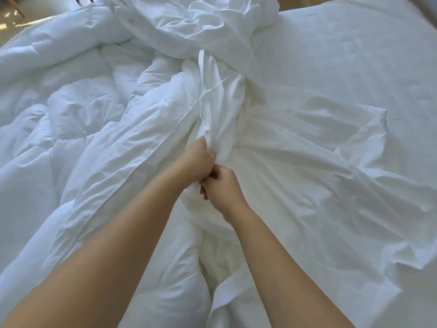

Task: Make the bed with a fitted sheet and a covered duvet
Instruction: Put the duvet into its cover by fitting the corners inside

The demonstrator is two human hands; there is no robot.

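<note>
A puffy white duvet (71, 110) lies bunched over the left half of the bed. A thin white duvet cover (212, 27) is crumpled at the top centre and runs down in a gathered fold to my hands. My left hand (199, 160) is shut on that fold of the cover. Just below and touching it, my right hand (222, 188) is shut on the same bunch of fabric. A wrinkled white fitted sheet (343, 95) covers the mattress on the right. Where the cover ends and the duvet begins under my hands is hard to tell.
Wooden chair legs (14, 5) stand on a light floor at the top left, beyond the bed. A strip of tan floor or wall (298, 3) shows past the bed's top right edge.
</note>
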